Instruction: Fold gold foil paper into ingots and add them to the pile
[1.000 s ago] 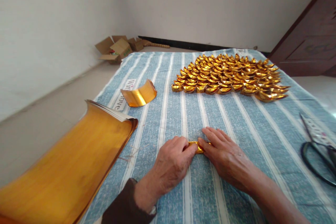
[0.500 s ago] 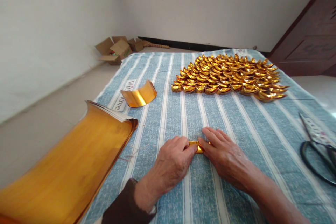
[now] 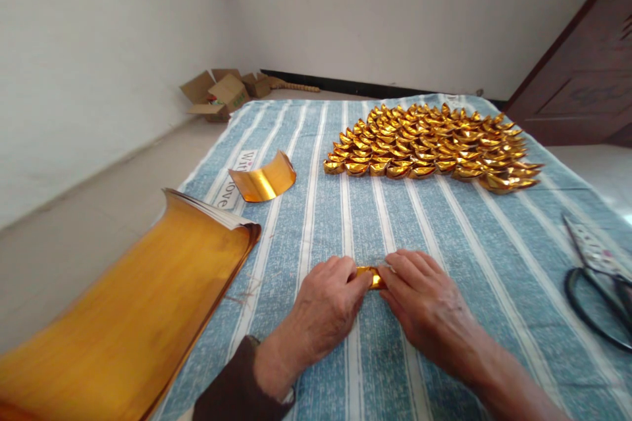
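A narrow folded strip of gold foil paper (image 3: pixel 376 279) lies low over the striped cloth, and only its middle shows between my two hands. My left hand (image 3: pixel 326 299) grips its left end, thumb along the near side and fingers curled behind. At the other end, my right hand (image 3: pixel 425 299) pinches the strip with fingers bent over it, hiding that end. Beyond my hands stand rows of folded gold paper ingots (image 3: pixel 419 141). A curved gold sheet (image 3: pixel 264 177) rests apart from them, to the left.
A thick stack of gold paper (image 3: pixel 123 316) covers the table's left side. Black-handled scissors (image 3: pixel 592 283) lie at the right edge. Blue-and-white striped cloth (image 3: pixel 291 243) covers the table. Open cardboard boxes (image 3: pixel 222 95) sit on the floor behind, and a dark red door (image 3: pixel 577 79) stands at right.
The fingers of my right hand have drawn in and curled over the strip's right end, from a more stretched pose. My left hand has barely moved.
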Available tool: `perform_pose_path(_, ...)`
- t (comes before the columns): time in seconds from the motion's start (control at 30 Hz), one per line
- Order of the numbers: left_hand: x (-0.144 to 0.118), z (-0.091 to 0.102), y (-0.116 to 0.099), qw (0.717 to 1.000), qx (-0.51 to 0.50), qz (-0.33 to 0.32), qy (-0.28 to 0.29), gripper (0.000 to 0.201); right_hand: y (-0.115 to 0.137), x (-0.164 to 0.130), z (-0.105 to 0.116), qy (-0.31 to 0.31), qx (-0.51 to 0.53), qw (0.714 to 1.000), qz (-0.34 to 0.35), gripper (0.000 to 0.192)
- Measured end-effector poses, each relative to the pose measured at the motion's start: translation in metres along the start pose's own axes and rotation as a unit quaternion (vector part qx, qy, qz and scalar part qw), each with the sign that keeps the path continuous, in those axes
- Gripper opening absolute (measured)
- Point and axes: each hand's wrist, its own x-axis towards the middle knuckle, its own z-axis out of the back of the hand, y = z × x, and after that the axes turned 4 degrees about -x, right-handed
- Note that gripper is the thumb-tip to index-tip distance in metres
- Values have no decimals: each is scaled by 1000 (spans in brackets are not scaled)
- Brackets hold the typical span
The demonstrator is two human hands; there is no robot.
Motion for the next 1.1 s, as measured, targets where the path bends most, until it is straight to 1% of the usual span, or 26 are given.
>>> perform_pose_path(0.07,1,0,0,1000,-3,1,-6,22,8,0,0,-3,-17,1000,4,18)
perform_pose_path(0.17,1,0,-1,1000,-4,3,-8,24,15,-3,-5,14,-35,999,6,19)
perform_pose_path(0.3,2,-1,-1,1000,-13,5,-8,24,15,-6,-11,20,-38,999,1,17)
perform_pose_path(0.43,2,0,0,999,-37,13,-7,28,15,-7,-11,36,-51,998,-5,16)
perform_pose_path(0.6,2,3,4,995,-96,37,20,27,16,-5,-9,56,-73,996,-4,15)
perform_pose_path(0.83,-1,6,10,982,-176,64,23,21,18,-5,-5,68,-91,993,16,21)
perform_pose_path(1.0,-2,12,14,960,-266,80,25,27,18,-6,-4,71,-91,993,23,20)
perform_pose_path(1.1,-2,13,15,960,-269,78,24,28,17,-7,-5,74,-93,993,29,20)
